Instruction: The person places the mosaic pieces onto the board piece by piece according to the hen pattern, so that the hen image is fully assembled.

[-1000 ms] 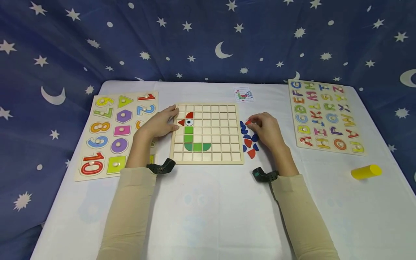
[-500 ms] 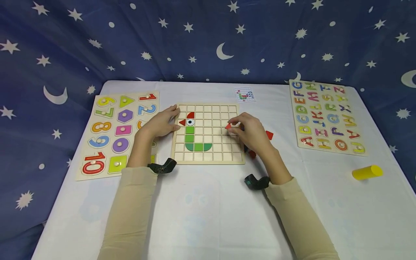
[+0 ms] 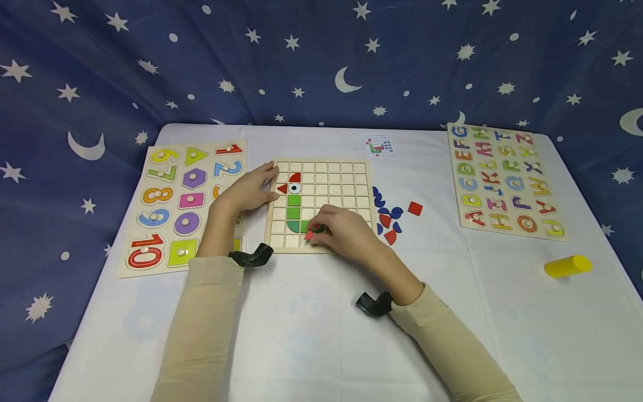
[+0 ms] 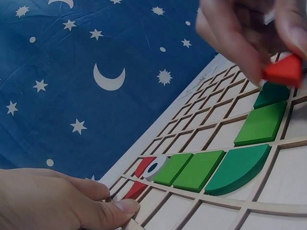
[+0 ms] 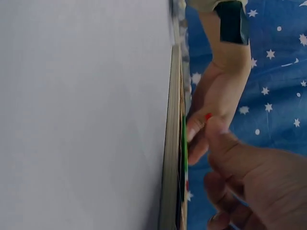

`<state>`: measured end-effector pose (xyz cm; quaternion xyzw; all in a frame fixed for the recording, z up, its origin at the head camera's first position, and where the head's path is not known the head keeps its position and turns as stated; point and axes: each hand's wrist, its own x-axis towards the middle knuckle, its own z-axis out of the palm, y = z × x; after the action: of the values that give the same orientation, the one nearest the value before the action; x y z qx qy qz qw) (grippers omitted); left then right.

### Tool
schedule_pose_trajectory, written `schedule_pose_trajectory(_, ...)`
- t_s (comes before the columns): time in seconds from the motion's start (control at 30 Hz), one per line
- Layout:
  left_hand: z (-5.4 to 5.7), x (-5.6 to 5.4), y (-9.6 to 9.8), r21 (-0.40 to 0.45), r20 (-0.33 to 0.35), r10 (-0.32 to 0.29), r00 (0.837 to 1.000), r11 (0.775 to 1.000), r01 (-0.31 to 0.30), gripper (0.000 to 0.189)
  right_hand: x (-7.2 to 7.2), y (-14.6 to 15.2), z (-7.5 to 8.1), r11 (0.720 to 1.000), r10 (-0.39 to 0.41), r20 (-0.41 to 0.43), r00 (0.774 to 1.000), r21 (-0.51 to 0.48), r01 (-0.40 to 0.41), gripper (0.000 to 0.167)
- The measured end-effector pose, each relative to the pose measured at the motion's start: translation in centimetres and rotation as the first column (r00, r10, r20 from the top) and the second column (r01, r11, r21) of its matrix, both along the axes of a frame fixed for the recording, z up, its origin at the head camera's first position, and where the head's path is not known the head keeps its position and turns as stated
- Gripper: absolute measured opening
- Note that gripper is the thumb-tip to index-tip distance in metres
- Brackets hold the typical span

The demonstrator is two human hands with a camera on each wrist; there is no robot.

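A wooden grid board [image 3: 346, 241] lies mid-table with red, white-and-black and green pieces set in its left part. At its left edge my left hand [image 3: 246, 190] rests with the fingers extended; the left wrist view shows the thumb [image 4: 125, 206] touching the rim near a small red piece [image 4: 136, 189]. My right hand [image 3: 346, 231] pinches a red triangular piece [image 4: 284, 71] between thumb and fingers. It is held over the lower grid, just in front of the green square [image 3: 304, 226]. A dark green rounded piece [image 4: 271, 96] is partly hidden behind that hand.
Several blue and red pieces [image 3: 390, 237] lie right of the board, with a red square [image 3: 415, 209] apart. A pattern card [image 3: 379, 146] lies behind. A number board [image 3: 150, 223] stands left; an alphabet board [image 3: 502, 184] and yellow cylinder [image 3: 567, 266] are right.
My right hand has picked the red triangular piece from the loose pile and carried it left over the board's lower rows. The red square has come into view. My left hand stays put.
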<state>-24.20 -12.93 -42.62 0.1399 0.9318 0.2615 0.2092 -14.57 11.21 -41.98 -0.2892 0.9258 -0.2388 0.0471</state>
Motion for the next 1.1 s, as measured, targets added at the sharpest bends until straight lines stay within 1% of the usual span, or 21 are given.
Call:
schedule_pose_trajectory(0.23, 0.3, 0.1, 0.0, 0.002, 0.005, -0.002, 1.0, 1.0, 0.002, 0.072, 0.2, -0.3, -0.6, 0.999, 0.022, 0.011, 1.0, 0.027, -0.022, 0.021)
schedule_pose_trajectory(0.5, 0.4, 0.2, 0.0, 0.006, -0.003, 0.0, 1.0, 1.0, 0.0, 0.071, 0.1, -0.4, -1.0, 0.999, 0.024, 0.042, 0.999, 0.043, -0.025, 0.022)
schedule_pose_trajectory(0.77, 0.3, 0.1, 0.0, -0.006, -0.008, -0.009, 1.0, 1.0, 0.009, 0.071, 0.0, -0.3, -1.2, 0.999, 0.026, 0.061, 0.998, 0.046, -0.029, 0.025)
schedule_pose_trajectory(1.1, 0.4, 0.2, 0.2, -0.003, -0.003, 0.001, 1.0, 1.0, -0.001, 0.072, 0.0, -0.4, -1.4, 0.999, 0.014, 0.075, 0.997, 0.029, -0.016, 0.025)
